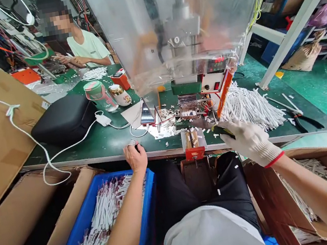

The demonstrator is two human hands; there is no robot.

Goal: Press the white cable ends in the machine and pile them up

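Left hand: bare, fingers curled, at the front edge of the green-topped workbench; a small grey object sits at the fingertips, too small to identify; cannot tell whether it is gripped or only touched.

Right hand: white knit glove, red cuff; fingers clenched on a dark flat object, which lies just above the bench edge; its exact kind is unclear.

Just left of the gloved fingers: a small white tray at the bench edge, holding a few tan pieces, with a red bracket below it. Just beyond them: a heap of white sticks lying loose on the bench.

Below the bare fingers: a blue plastic crate, packed with white sticks with dark, reddish markings. Below and right of the gloved fingers: an open cardboard box, also holding white sticks.

Well beyond the bare fingers: a co-worker's hands, at the far bench end, near a pile of white pieces.
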